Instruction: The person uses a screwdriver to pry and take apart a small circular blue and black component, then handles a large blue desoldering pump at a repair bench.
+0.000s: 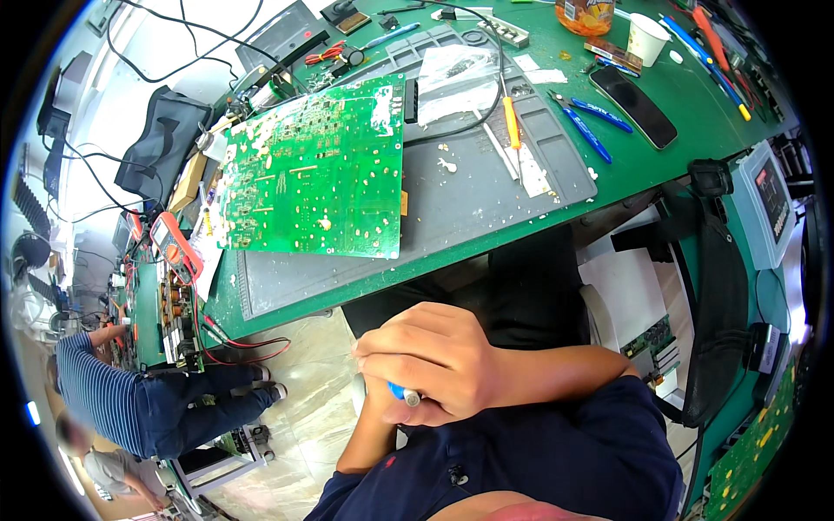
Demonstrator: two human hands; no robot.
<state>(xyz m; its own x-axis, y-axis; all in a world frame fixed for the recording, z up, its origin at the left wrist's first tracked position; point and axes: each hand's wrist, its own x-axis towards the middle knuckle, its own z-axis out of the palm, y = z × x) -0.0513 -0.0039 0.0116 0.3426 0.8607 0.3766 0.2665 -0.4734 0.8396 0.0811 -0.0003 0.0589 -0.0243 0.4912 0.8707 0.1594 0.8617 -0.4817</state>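
Both hands are together in front of my chest, below the bench edge. My right hand (439,356) lies closed over the left, its fingers bent. Between its index finger and thumb pokes a short blue cylinder with a silvery end (405,395); its kind and the rest of it are hidden. Of my left hand (379,399) only a part near the wrist shows; its fingers are covered. Ahead on the bench, apart from both hands, a large green circuit board (317,187) rests partly on a grey work mat (460,187).
On the mat lie an orange-handled screwdriver (511,123) and plastic bags (456,74). Blue-handled pliers (586,130), a phone (634,106) and a white cup (646,39) are at right. A red multimeter (175,249) stands left. A person in a striped shirt (100,386) works beyond.
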